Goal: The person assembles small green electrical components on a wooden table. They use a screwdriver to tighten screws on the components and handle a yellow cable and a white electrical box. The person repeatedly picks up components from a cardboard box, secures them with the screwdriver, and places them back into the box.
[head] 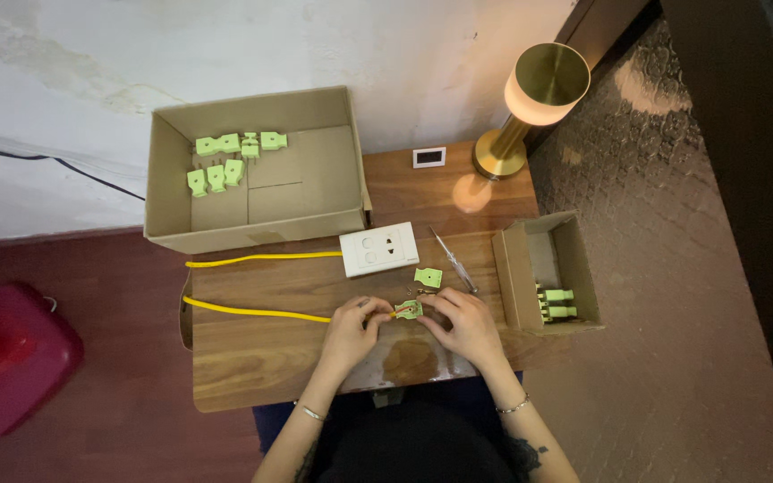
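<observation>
My left hand [351, 327] pinches the end of a yellow cable [252, 311] where thin wires come out toward a green plug half [409, 310]. My right hand [465, 322] holds that green plug half from the right side, on a wooden table [252, 358]. The plug's other green cover [428, 278] lies just beyond it, with small metal bits beside it. A screwdriver [454, 259] rests diagonally behind my right hand. A white socket block [378, 249] sits farther back, with the yellow cable running from its left side.
A large open cardboard box [252, 170] at the back left holds several green plugs. A smaller cardboard box [549, 273] on the right holds more green plugs. A brass lamp [534, 98] glows at the back right. A red object [6, 358] lies on the floor left.
</observation>
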